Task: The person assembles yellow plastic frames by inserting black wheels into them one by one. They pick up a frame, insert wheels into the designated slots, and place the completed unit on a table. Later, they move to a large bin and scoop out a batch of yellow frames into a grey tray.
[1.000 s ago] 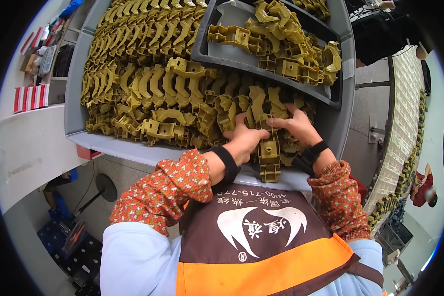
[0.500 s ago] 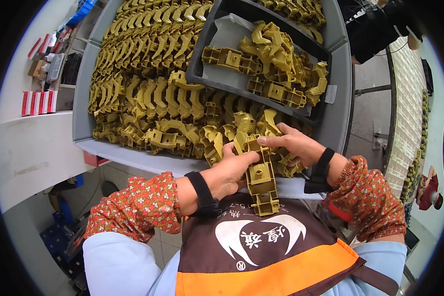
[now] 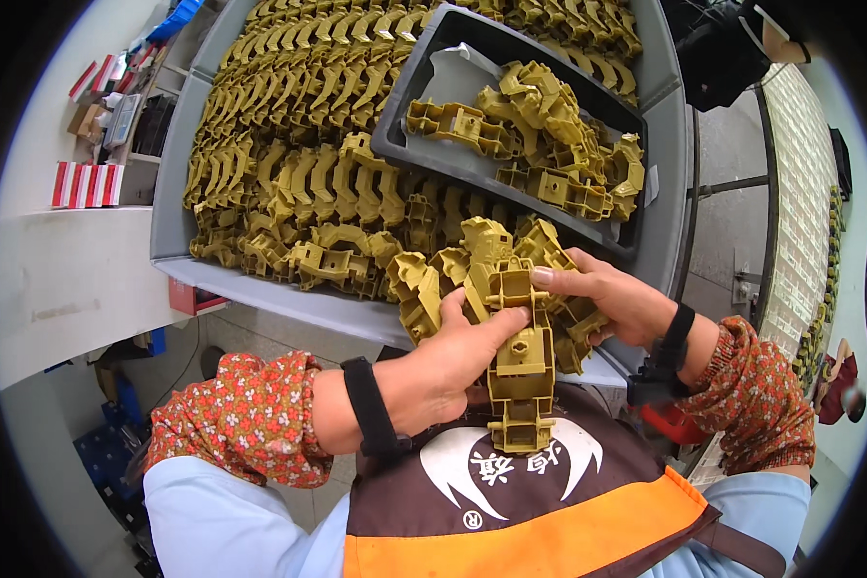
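A bunch of olive-yellow moulded plastic brackets is held between my two hands, in front of my apron (image 3: 395, 511). My left hand (image 3: 443, 366) is closed on the bunch from the left, its thumb lying across the foremost bracket (image 3: 522, 371). From the right, my right hand (image 3: 626, 299) grips the bunch, with its thumb on that bracket's upper end and its fingers curled around a bracket on the right. The foremost bracket hangs down over the apron. Some fingertips are hidden behind the pieces.
Ahead stands a large grey box (image 3: 289, 301) filled with rows of similar brackets (image 3: 299, 183). A black tray (image 3: 392, 135) holding loose brackets rests on top. Red-and-white boxes (image 3: 87, 185) sit on a white surface at left. Another person (image 3: 718, 58) is partly visible at far right.
The bunch of brackets has come closer to me, and its foremost piece hangs lower over the apron. Both hands keep their hold; my right hand has shifted slightly right.
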Available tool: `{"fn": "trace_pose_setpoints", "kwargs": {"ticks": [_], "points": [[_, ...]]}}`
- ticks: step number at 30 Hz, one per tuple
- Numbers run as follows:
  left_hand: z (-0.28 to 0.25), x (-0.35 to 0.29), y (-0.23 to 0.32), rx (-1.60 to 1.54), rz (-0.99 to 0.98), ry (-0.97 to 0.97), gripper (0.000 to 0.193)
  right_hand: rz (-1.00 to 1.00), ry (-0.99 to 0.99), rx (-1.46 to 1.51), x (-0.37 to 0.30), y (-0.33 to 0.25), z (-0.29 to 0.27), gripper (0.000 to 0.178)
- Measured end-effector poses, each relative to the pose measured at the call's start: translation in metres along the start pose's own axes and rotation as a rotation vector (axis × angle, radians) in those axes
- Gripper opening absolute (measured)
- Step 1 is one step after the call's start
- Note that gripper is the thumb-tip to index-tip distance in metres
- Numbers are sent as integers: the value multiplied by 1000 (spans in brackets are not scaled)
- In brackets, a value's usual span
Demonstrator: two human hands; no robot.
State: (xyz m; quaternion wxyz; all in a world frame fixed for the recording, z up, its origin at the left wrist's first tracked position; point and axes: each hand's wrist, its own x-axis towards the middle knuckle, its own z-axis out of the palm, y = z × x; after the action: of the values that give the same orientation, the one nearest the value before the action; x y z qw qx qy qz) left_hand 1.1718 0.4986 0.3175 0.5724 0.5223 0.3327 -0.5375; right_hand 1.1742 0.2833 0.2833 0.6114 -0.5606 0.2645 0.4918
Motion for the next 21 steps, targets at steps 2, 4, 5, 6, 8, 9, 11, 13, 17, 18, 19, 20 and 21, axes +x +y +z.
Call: {"fn": "trace_pose_setpoints", "kwargs": {"ticks": [2,4,5,6,8,9,11,13,17,18,19,20,21], "points": [[-2,6,4,58,-48,12,71,2,13,-11,-2,1,3,86],[-5,19,0,51,-6,47,64,-3,33,-1,13,11,1,86],[-14,37,-6,61,27,46,62,-8,36,14,17,12,3,85],[-15,42,-7,71,53,45,60,-7,37,33,21,16,4,85],[-22,49,-4,50,0,39,51,0,23,57,29,17,5,83],[-25,49,-2,40,-23,22,49,6,9,58,31,15,7,83],[-26,44,-4,62,-36,28,39,10,-8,43,32,10,12,83],[-35,43,-4,86,-64,20,36,2,-16,11,34,5,18,86],[-53,15,-12,51,-39,67,31,3,-35,-41,46,5,32,98],[-54,-1,-13,28,-20,100,32,-10,-69,-60,39,-4,42,99],[-59,-10,-17,-1,66,98,37,-61,-102,-67,13,-22,54,96],[-62,-23,-18,-38,83,98,40,-177,-130,-54,15,-24,56,95],[-62,-34,-11,-20,165,76,42,-296,-155,-37,17,-24,56,93]]}}
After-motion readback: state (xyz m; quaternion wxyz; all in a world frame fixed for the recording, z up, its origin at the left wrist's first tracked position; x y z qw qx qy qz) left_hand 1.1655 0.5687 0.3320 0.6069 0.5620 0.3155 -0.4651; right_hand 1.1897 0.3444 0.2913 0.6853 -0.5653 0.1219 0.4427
